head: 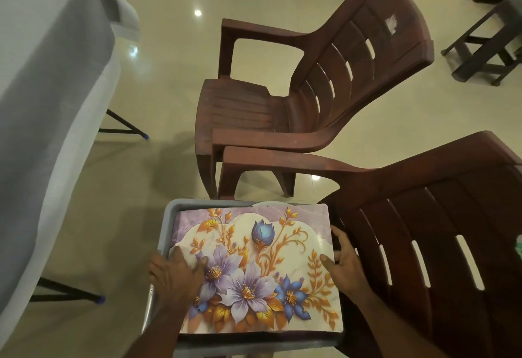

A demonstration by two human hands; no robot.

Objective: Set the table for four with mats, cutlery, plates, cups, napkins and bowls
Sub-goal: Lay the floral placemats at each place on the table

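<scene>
Floral mat (262, 267) in grey tray (169, 216), both hands seemingly gripping edges
</scene>
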